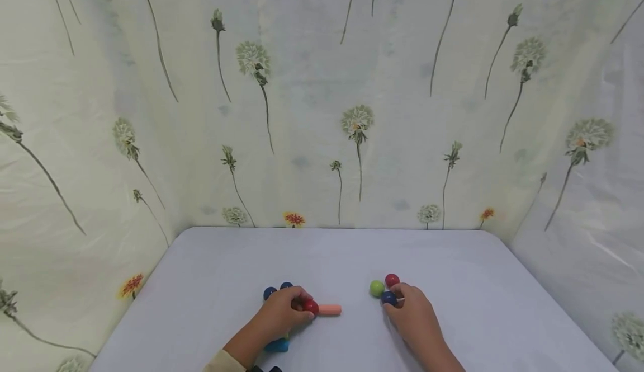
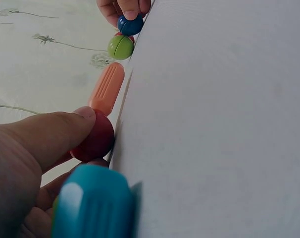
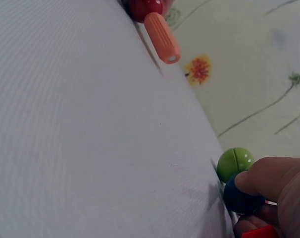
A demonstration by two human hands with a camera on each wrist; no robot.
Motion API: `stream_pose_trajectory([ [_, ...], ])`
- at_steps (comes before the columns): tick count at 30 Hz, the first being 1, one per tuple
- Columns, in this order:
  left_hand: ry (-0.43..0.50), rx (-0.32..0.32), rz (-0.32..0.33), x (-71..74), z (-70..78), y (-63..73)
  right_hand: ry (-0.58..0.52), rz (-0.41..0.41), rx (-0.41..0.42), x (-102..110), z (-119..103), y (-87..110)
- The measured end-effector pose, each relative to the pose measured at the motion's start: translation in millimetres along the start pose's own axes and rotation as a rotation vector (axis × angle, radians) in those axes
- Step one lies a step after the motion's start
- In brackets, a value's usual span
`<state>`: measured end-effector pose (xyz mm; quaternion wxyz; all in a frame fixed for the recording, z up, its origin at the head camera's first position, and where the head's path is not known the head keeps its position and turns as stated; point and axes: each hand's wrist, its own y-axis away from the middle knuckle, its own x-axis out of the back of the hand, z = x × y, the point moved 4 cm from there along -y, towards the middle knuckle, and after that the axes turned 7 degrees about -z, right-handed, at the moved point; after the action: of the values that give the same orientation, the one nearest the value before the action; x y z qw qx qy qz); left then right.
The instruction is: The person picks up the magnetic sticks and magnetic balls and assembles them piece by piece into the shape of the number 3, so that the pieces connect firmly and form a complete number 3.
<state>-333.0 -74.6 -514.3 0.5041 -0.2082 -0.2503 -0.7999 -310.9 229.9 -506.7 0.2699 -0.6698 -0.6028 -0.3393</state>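
My left hand (image 1: 284, 311) pinches a glossy red ball (image 1: 311, 307) between thumb and fingers, close over the white table. An orange ridged rod (image 1: 330, 309) points right from that ball, its near end right at it. To the right, my right hand (image 1: 415, 311) has thumb and fingertips on a dark blue ball (image 1: 389, 298). A lime green ball (image 1: 377, 288) and a second red ball (image 1: 392, 280) sit close against the blue one. In the right wrist view a red piece (image 3: 260, 232) shows under the right fingers, mostly hidden.
Two more dark blue balls (image 1: 270, 293) lie beyond my left hand. A teal ridged rod (image 2: 94, 203) is beside that hand, nearer my body. Dark objects (image 1: 266, 369) show at the bottom edge. Behind the white table (image 1: 226, 260) hangs a flower-printed curtain (image 1: 302, 109).
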Motion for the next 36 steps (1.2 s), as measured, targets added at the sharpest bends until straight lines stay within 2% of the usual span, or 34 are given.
stream_pose_trajectory([
  [6,-0.003,0.003,0.002,-0.5,-0.8,0.1,-0.011,0.003,0.003,0,0,-0.7],
  [14,-0.003,0.000,-0.001,-0.5,-1.6,1.0,-0.094,-0.008,-0.039,-4,-2,-1.0],
  [18,0.000,-0.003,0.001,-0.8,-2.6,0.6,-0.082,-0.003,-0.006,-6,-10,0.9],
  [25,-0.013,0.025,-0.002,-3.2,-8.8,-1.8,-0.132,-0.053,0.025,-17,-24,6.7],
  [36,-0.016,-0.014,0.005,0.6,-4.2,-0.9,-0.209,-0.105,0.098,-30,-37,10.5],
])
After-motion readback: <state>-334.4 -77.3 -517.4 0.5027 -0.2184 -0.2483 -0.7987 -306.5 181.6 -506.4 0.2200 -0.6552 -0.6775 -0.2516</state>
